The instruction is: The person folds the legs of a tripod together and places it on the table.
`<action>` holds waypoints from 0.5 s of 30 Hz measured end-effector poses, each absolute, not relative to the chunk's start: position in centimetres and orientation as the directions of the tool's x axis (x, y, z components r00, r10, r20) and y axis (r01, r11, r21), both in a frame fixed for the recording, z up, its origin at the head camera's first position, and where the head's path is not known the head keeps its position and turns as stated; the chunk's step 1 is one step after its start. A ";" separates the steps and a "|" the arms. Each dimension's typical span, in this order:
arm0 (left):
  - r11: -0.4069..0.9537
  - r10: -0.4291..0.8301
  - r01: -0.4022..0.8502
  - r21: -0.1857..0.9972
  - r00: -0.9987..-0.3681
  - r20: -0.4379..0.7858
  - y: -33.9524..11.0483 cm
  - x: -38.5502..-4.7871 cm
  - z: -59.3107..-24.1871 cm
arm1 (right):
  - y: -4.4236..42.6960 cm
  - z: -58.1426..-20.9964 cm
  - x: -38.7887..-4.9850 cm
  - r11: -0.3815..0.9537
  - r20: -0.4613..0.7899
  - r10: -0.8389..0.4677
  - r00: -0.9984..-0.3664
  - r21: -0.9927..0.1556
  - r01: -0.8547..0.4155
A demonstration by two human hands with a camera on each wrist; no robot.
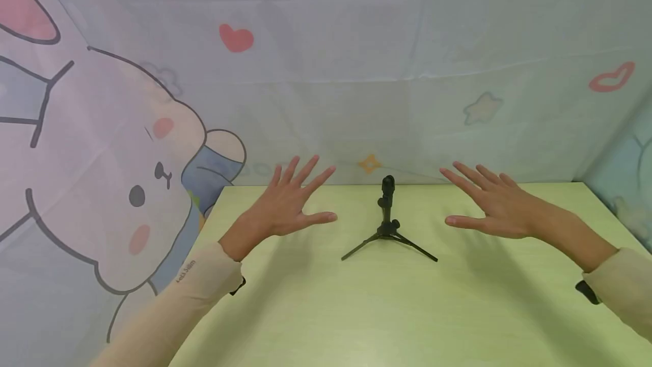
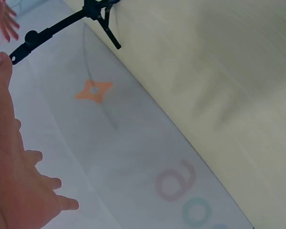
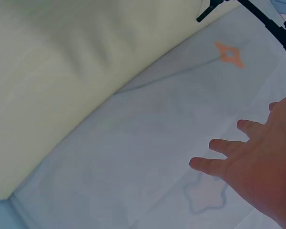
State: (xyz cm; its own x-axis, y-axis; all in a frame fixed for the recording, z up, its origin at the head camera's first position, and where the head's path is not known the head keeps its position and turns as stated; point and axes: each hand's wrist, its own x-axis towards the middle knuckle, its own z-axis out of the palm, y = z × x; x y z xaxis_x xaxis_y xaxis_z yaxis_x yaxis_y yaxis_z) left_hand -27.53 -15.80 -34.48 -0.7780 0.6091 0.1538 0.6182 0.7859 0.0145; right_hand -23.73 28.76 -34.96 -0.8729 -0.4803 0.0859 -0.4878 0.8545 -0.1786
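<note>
Two bare hands are held out above the pale yellow-green counter (image 1: 387, 310), with a black mini tripod (image 1: 386, 214) between them. The left hand (image 1: 285, 205) has a wide grip: its fingers fan out toward the back and its thumb points inward at the tripod. The right hand (image 1: 504, 208) mirrors it, its grip also wide, fingers spread and thumb turned in. The head view shows both hands apart from the tripod, and their shadows fall on the counter.

The tripod stands upright near the counter's back edge, two legs splayed toward the person, with small knobs on its column. Cream sleeves (image 1: 204, 279) cover both forearms. Behind hangs a pale backdrop cloth (image 1: 331, 89), printed with an orange four-pointed star (image 1: 370, 163), red hearts (image 1: 236, 38) and, on the left, a large cartoon rabbit (image 1: 102, 197).
</note>
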 end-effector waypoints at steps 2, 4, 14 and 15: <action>0.778 0.613 0.627 0.032 -0.770 0.178 -15.4 -27.5 -34.5 | 28.5 -35.2 -23.8 0.844 0.093 -0.486 -0.869 -0.207 -0.494; 0.771 0.614 0.634 0.059 -0.764 0.196 -15.0 -27.6 -34.4 | 28.1 -35.4 -23.9 0.831 0.101 -0.486 -0.868 -0.252 -0.495; 0.679 0.607 0.677 0.283 -0.735 0.302 -12.0 -27.9 -35.3 | 25.9 -37.4 -24.6 0.735 0.141 -0.503 -0.853 -0.450 -0.507; 0.666 0.607 0.683 0.300 -0.730 0.316 -11.6 -27.9 -35.5 | 25.7 -37.8 -24.6 0.727 0.143 -0.508 -0.849 -0.457 -0.512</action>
State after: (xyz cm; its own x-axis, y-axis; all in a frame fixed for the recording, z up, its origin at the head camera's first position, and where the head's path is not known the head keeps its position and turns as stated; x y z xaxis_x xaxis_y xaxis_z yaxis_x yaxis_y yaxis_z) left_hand -27.94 -11.59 -35.47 -0.7296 0.6067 0.3156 0.6833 0.6655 0.3003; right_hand -24.63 25.71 -37.76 -0.8492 -0.5082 0.1435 -0.5124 0.7272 -0.4567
